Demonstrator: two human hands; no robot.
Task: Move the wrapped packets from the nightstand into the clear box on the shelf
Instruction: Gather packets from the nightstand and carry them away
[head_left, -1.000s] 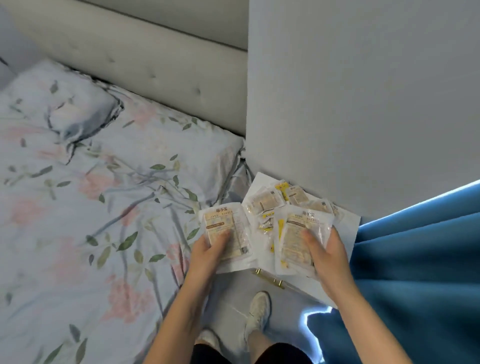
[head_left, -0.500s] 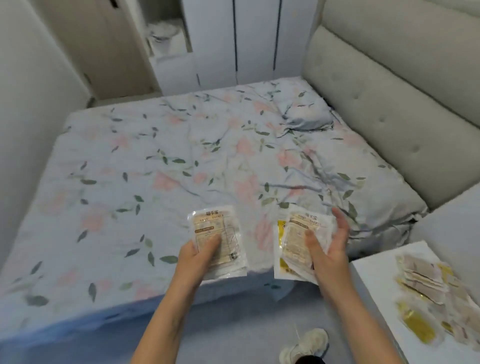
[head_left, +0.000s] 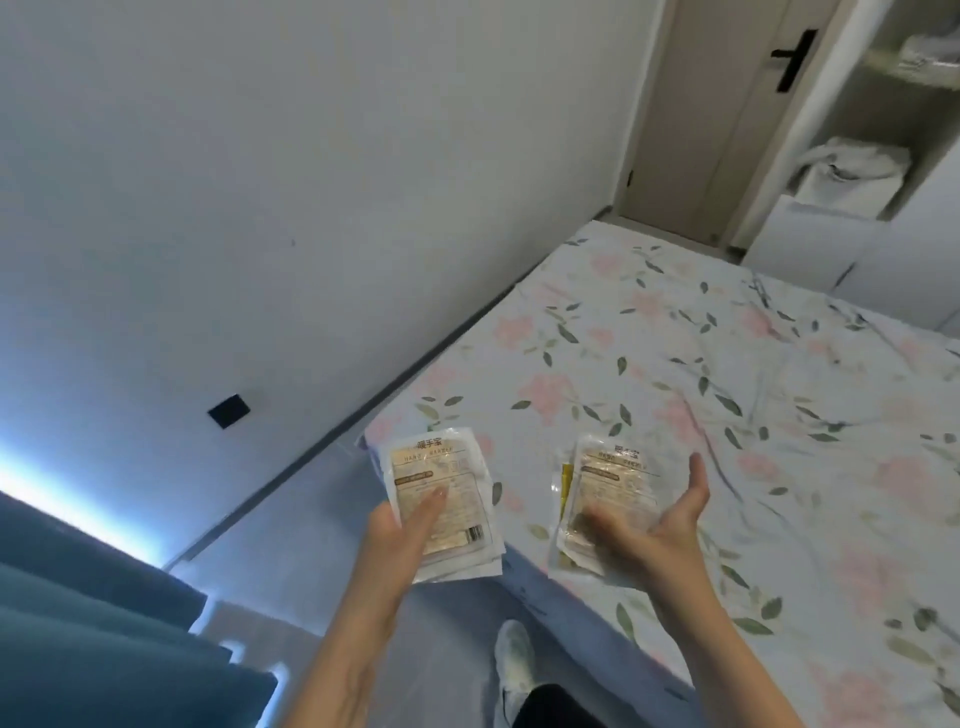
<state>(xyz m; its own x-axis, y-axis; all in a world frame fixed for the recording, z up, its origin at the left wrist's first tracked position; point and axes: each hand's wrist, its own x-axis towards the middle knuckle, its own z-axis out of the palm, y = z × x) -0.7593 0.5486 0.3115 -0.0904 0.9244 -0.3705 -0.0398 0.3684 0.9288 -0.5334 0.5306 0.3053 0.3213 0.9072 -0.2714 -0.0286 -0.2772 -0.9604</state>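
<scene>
My left hand grips a small stack of clear-wrapped beige packets, thumb lying across the top one. My right hand holds a second stack of wrapped packets, one with a yellow edge, its fingers curled round the stack's right side and thumb on its lower front. Both stacks are held at waist height above the bed's near corner. The nightstand is out of view. Open white shelves stand at the far right; I cannot make out a clear box there.
A bed with a floral sheet fills the right side. A white wall with a black socket is on the left, blue curtain at the lower left. A closed door stands beyond the bed. My shoe is on the floor strip.
The view has swung left from the nightstand, across the bed, toward the wall and door. Both hands keep their packets in front of me.
</scene>
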